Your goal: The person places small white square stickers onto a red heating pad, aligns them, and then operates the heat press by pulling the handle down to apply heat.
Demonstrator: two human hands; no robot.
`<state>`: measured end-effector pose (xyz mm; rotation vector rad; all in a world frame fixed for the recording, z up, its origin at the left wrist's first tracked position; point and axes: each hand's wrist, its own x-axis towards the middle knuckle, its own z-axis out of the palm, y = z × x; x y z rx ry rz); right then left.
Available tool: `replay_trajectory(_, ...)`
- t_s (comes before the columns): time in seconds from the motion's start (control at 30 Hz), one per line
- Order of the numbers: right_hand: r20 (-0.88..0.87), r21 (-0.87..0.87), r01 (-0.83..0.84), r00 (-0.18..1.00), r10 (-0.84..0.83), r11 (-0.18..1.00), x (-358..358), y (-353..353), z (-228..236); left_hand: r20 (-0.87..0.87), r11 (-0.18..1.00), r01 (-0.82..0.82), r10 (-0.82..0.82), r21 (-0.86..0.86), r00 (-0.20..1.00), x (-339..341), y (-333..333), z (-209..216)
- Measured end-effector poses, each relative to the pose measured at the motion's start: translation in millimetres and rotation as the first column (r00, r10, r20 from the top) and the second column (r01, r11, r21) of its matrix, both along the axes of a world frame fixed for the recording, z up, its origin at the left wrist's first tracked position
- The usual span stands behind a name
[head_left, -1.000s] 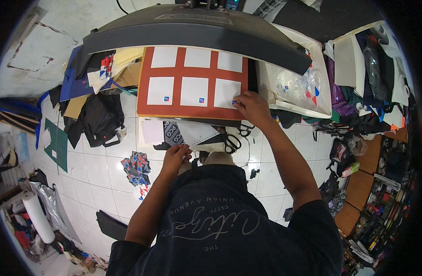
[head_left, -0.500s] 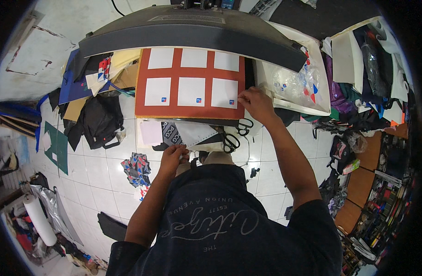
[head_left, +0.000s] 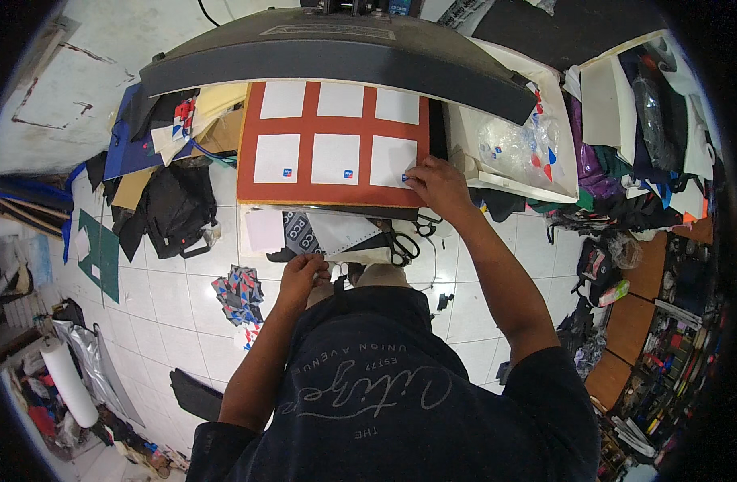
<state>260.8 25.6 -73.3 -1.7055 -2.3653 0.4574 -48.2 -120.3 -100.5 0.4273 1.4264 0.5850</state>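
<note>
White square pieces lie in two rows on the red-brown pad (head_left: 304, 132) of a heat press. Each front piece, such as the middle one (head_left: 335, 155), has a small blue label (head_left: 348, 174) with a touch of red near its lower right corner. My right hand (head_left: 439, 186) reaches to the front right white piece (head_left: 392, 157). Its fingertips pinch at that piece's blue label (head_left: 405, 177) and partly cover it. By my waist, below the pad's front edge, my left hand (head_left: 306, 275) is closed with curled fingers; what they hold, if anything, is hidden.
The raised dark press head (head_left: 336, 68) overhangs the pad's back. Scissors (head_left: 403, 248) and paper sheets (head_left: 340, 231) lie below the pad's front edge. A white tray (head_left: 505, 183) with plastic bags stands to the right. A black bag (head_left: 176, 209) is at the left.
My right hand has moved left, from the front right piece's edge onto its blue label. My left hand stays where it was.
</note>
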Motion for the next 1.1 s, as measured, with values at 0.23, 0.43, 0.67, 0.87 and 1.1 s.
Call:
replay_trajectory(0.23, -0.008, 0.026, 0.0, 1.0, 0.0, 1.0, 1, -2, -3, -0.006, 0.999, -0.046, 0.046, 0.007, 0.999, 5, 2, 6)
replay_trajectory(0.43, -0.003, 0.024, -0.003, 1.0, 0.003, 1.0, 1, -1, -2, 0.011, 0.999, -0.045, 0.045, 0.02, 0.999, 3, 2, 2)
replay_trajectory(0.67, -0.041, 0.103, 0.059, 0.998, -0.055, 0.993, 1, 0, 9, -0.012, 0.999, -0.043, 0.043, 0.014, 0.999, 4, 3, 6)
replay_trajectory(0.87, -0.116, 0.029, 0.201, 0.974, -0.196, 0.979, 15, 2, 11, -0.046, 1.0, -0.026, 0.027, 0.009, 0.999, 1, 1, 2)
replay_trajectory(1.1, -0.125, -0.025, 0.175, 0.976, -0.177, 0.984, 11, -11, 0, -0.069, 1.0, 0.03, -0.029, 0.009, 0.997, 1, 4, 1)
